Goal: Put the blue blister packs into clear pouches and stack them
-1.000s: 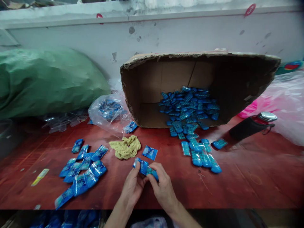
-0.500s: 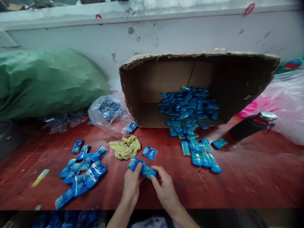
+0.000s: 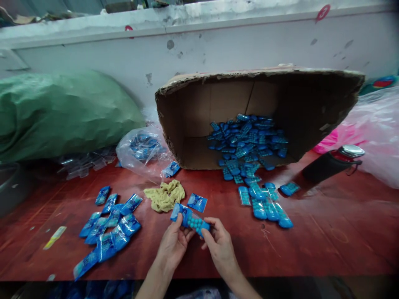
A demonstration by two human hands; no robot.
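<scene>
Pinching, the left hand [image 3: 172, 241] holds a glossy blue printed plastic packet [image 3: 184, 211], the right hand [image 3: 220, 244] a clear-and-blue plastic pack of round turquoise beads [image 3: 195, 223], adjoining at lower centre of the frame; slackened pressure might drop either.

**Left hand [image 3: 173, 242] and right hand [image 3: 222, 249] closed in facing pinches**

Two bare forearms enter from the near edge, the left forearm [image 3: 155, 279] leaning far and right, the right forearm [image 3: 240, 284] leaning far and left. The left palm is partly turned up, its thumb [image 3: 178, 222] pressing from above while the fingers curl beneath, pointing right. The right hand is turned inward, back of the hand to the right, thumb [image 3: 208, 238] and bent index finger [image 3: 214, 221] reaching left. The hands are near each other, slightly apart.
</scene>
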